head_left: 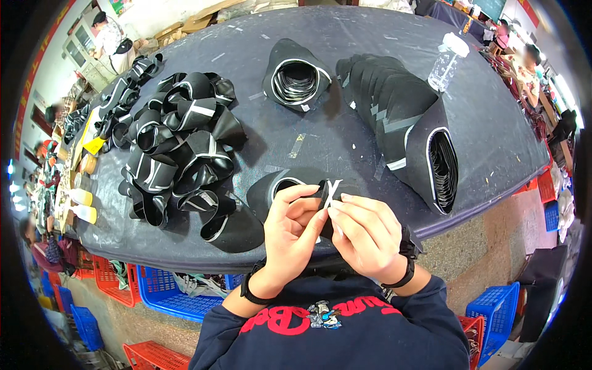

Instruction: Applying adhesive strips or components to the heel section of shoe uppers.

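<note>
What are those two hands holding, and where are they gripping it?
Both the left hand and right hand pinch a black curved rubbery piece with white strips at its near edge.

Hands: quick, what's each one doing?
Left hand: closed, pinching the black curved rubbery piece.
Right hand: closed, pinching the thin white strip on it.

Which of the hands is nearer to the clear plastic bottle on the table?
Right. The right hand lies below the bottle, toward its side; the left hand sits farther left. Both are well short of it.
</note>
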Demonstrator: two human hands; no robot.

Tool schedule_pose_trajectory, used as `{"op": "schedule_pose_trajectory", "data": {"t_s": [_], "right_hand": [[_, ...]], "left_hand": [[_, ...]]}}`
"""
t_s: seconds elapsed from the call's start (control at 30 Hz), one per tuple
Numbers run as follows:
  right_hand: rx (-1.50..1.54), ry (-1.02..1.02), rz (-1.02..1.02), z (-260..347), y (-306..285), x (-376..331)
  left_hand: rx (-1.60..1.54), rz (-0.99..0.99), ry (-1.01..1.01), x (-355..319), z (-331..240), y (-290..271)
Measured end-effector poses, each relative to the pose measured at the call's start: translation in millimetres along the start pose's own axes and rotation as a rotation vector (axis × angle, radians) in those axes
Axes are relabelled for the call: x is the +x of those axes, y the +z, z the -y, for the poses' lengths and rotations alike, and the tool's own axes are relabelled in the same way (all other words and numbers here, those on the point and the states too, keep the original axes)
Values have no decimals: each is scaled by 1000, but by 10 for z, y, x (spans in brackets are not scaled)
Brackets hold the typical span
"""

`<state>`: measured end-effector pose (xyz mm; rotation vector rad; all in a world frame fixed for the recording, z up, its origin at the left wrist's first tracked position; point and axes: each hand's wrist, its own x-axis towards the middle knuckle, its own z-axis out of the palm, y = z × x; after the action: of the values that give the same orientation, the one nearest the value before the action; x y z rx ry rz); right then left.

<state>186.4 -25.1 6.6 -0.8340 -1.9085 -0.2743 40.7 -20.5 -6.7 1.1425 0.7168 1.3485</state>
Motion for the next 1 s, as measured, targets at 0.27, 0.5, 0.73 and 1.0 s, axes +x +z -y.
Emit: {"op": "schedule_pose_trajectory", "data": {"t_s": [0.27,0.5,0.73,1.0], "right_hand": [[-41,-67,62,-4,-37,27],[26,-51,43,-31,-61,9],[242,233,21,-16,-74,-24],[839,605,94,-89,-169,-82]], "left_hand": [[28,-23,89,-24,50,-18],[166,0,151,-30,54,-14],[209,18,169,-10,21,-2],[696,61,579,71,74,-120]]}}
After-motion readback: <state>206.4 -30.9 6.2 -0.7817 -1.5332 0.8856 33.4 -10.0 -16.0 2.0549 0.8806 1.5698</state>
